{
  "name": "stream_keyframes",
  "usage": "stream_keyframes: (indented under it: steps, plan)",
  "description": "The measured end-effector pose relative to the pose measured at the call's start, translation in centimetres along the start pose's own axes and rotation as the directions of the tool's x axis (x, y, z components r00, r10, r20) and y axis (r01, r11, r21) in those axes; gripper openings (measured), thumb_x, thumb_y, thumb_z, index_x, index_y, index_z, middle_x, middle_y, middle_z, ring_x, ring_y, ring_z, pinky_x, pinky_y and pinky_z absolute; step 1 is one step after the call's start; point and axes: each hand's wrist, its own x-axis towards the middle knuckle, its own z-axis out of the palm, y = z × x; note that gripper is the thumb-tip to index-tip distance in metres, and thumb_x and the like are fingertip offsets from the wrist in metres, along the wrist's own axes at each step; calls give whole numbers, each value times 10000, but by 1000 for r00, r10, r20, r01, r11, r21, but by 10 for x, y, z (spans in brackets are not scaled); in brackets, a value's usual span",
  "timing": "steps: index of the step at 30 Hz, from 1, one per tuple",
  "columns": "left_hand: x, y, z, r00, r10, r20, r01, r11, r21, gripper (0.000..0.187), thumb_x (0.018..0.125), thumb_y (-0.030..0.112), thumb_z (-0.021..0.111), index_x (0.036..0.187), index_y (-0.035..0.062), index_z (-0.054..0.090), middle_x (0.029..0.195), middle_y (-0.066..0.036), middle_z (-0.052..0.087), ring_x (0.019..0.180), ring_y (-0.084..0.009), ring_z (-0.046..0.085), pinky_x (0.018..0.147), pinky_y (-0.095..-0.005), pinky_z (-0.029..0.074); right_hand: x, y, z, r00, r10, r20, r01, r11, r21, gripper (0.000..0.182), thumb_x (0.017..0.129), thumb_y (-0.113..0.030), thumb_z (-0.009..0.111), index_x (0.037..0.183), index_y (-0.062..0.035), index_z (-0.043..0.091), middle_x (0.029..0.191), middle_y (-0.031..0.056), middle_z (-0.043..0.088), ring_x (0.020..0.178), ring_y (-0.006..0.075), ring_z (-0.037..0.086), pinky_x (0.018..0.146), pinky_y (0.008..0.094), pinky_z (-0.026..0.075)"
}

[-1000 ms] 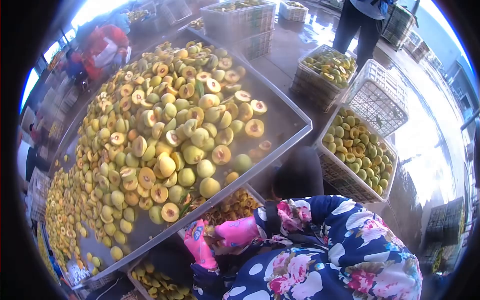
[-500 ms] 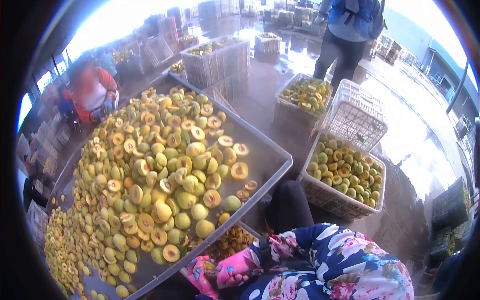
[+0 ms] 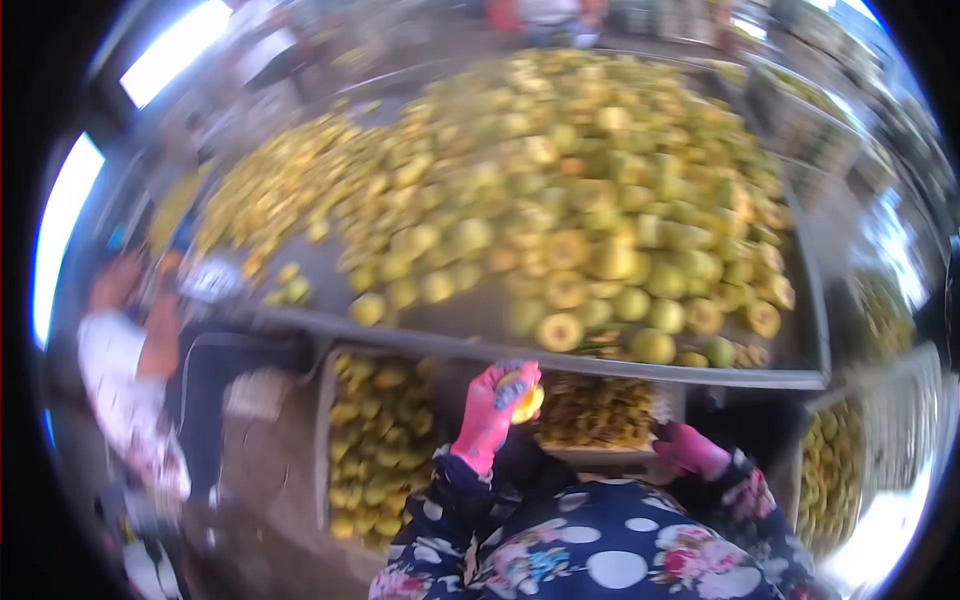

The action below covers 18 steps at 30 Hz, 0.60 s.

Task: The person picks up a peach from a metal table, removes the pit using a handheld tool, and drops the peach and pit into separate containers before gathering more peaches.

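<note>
In a pink glove, my left hand (image 3: pixel 497 402) is closed round a cut yellow fruit (image 3: pixel 528 405) at the near edge of the metal table (image 3: pixel 560 366). My right hand (image 3: pixel 697 452), also gloved in pink, is lower and to the right, its fingers curled; a small dark shape shows at them, too blurred to name. Between the hands, below the table edge, is a crate (image 3: pixel 600 455) of brownish pieces. A large heap of yellow-green fruit (image 3: pixel 610 200), many halved, covers much of the tabletop.
A crate of fruit (image 3: pixel 380 450) stands left of my left hand, another (image 3: pixel 830 470) at the far right. A co-worker in a light top (image 3: pixel 125 370) is at the left, reaching toward the table. Another person (image 3: pixel 548 15) sits across it. Stacked crates (image 3: pixel 805 115) stand at the back right.
The view has swung left and down, with blur. My hands, close together before, are now apart, the left one raised at the table edge with the fruit. The left co-worker has come into view.
</note>
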Motion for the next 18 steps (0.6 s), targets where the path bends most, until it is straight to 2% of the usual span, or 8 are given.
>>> stream_keyframes:
  steps: [1,3,6,7,10,13,16,18]
  plan:
    - [-2,4,-30,996,59,-63,-68,985,-160,336,873,217,622,1151,36,566,999,-110,634,857,-242,627,761,-436,540,-1,-31,3,979,201,-16,-186,930,317,176,855,-174,554,777,-20,521,580,40,487,446,122,481,414,274,397]
    - [-12,9,-91,975,161,-152,-213,872,-442,377,900,249,575,1208,38,526,1066,-126,610,925,-248,609,787,-448,529,4,-42,4,955,297,-1,-286,922,262,160,852,-170,558,827,-20,506,593,25,494,446,116,482,405,260,394]
    - [-38,6,-186,858,174,-483,-368,866,-340,394,920,254,522,1258,54,488,1138,-132,571,1048,-262,554,868,-483,487,5,-38,8,945,326,28,-326,931,163,163,850,-165,562,831,-16,500,609,25,498,459,111,484,408,259,397]
    - [-41,-8,-229,773,231,-591,-386,911,-149,379,921,249,523,1251,65,497,1121,-115,573,1035,-239,557,858,-476,491,6,-46,9,933,357,44,-359,917,173,162,851,-165,563,830,-17,500,616,25,500,463,110,487,408,259,397]
    - [-43,-34,-330,529,220,-820,-162,974,157,374,885,148,607,1236,55,515,1116,-88,558,1061,-206,543,846,-345,485,18,-51,15,896,436,85,-445,882,156,204,841,-183,576,864,0,489,635,43,517,478,119,507,422,264,417]
    - [-22,-51,-379,348,593,-726,0,775,632,452,858,185,642,1256,35,491,1179,-139,540,1086,-262,535,895,-341,453,33,-14,24,865,468,179,-500,789,357,208,832,-171,584,895,-6,474,638,46,506,473,116,490,426,261,416]
    - [7,-75,-414,382,711,-590,345,482,805,543,825,167,658,1297,16,438,1233,-179,518,1104,-326,521,952,-358,418,39,-37,36,818,552,159,-574,769,283,191,836,-161,592,909,-32,471,638,33,489,466,110,470,415,260,393]
    - [21,-115,-436,410,695,-590,445,412,795,546,807,200,669,1279,19,463,1251,-201,500,1136,-339,503,970,-368,400,42,-54,40,800,585,132,-598,763,244,182,844,-160,596,918,-49,472,631,18,470,465,106,457,415,258,378]
